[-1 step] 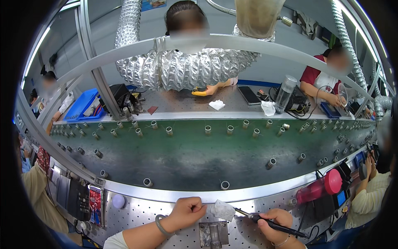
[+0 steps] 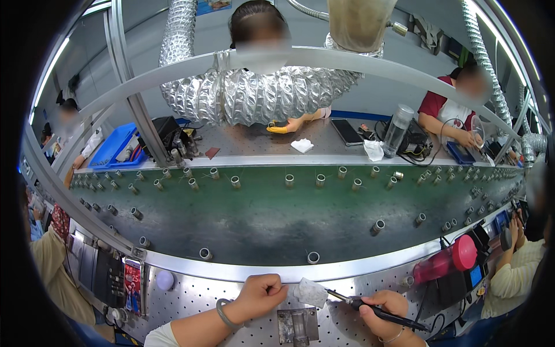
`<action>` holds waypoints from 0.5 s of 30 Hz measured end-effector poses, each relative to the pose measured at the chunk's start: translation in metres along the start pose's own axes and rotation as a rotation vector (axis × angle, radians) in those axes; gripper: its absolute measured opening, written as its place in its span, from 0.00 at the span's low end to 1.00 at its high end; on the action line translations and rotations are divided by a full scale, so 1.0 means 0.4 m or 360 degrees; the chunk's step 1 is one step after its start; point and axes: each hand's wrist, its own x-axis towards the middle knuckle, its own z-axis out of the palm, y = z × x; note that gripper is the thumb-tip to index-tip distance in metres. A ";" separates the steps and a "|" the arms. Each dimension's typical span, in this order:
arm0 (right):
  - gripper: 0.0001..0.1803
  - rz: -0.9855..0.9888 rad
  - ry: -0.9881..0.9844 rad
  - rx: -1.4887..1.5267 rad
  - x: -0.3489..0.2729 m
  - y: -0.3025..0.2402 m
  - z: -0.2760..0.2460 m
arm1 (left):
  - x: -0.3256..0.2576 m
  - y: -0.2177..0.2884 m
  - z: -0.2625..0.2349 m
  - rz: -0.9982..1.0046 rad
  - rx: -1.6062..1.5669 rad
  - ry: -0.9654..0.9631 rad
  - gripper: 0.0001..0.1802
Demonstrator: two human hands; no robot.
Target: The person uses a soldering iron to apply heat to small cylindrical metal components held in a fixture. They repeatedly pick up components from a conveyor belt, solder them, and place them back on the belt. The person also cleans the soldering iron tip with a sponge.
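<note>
Right now your left hand [image 2: 261,295] is pinching a small, crumpled, translucent white piece [image 2: 310,291] in a closed grip, holding it just above the perforated metal surface [image 2: 196,292]. Your right hand [image 2: 384,307] is wrapped in a pen-style grip round a slim black soldering-type tool with a metal tip [image 2: 370,306], and that tip is touching the edge of the white piece. Judging from this, you are working the tip against the held piece. Just below, a small grey metal fixture block [image 2: 297,325] is sitting between your wrists. Next you would need a steady left pinch and a fine, light tip. Beyond lies the green conveyor belt [image 2: 277,220] carrying short metal cylinders, and a pink bottle [image 2: 448,260] is lying to your right.
</note>
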 end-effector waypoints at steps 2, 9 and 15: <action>0.09 -0.0060 0.0000 -0.0052 0.003 -0.001 -0.002 | -0.001 -0.003 0.002 -0.0006 -0.0001 -0.0002 0.24; 0.09 -0.0025 -0.0014 -0.0054 0.005 -0.012 -0.004 | 0.001 -0.016 0.002 0.0022 -0.0001 -0.0015 0.22; 0.09 -0.0093 0.0005 -0.0099 0.014 -0.028 0.002 | -0.001 -0.013 -0.005 0.0065 -0.0005 -0.0015 0.22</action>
